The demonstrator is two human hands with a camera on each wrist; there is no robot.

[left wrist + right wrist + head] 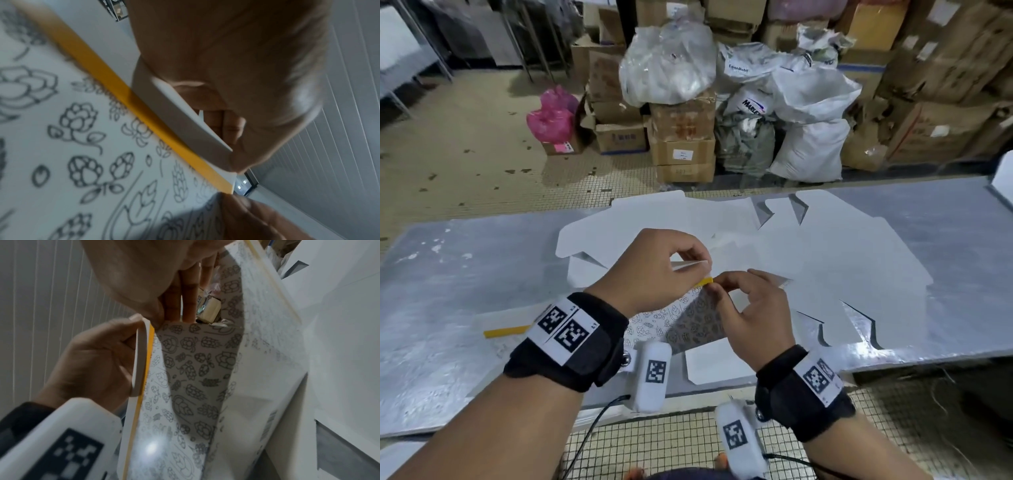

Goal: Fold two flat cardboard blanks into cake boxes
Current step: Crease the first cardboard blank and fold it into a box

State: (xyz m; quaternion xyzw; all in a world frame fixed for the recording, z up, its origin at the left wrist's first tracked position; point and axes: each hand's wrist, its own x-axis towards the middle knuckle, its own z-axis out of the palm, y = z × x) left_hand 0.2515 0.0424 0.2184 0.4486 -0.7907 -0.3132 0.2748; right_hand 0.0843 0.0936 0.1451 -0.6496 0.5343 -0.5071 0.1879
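Left hand: I pinch the blank's white flap, frame centre.
Right hand: I pinch its yellow strip end.
Second blank: flat, right.

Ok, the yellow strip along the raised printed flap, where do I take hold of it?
Pinch the yellow strip at its end, at the upper corner of the printed flap, coming from the right. It lies thin and flat along the flap's edge, so only that end gives a lip. The right hand is there; the left hand pinches the edge beside it.
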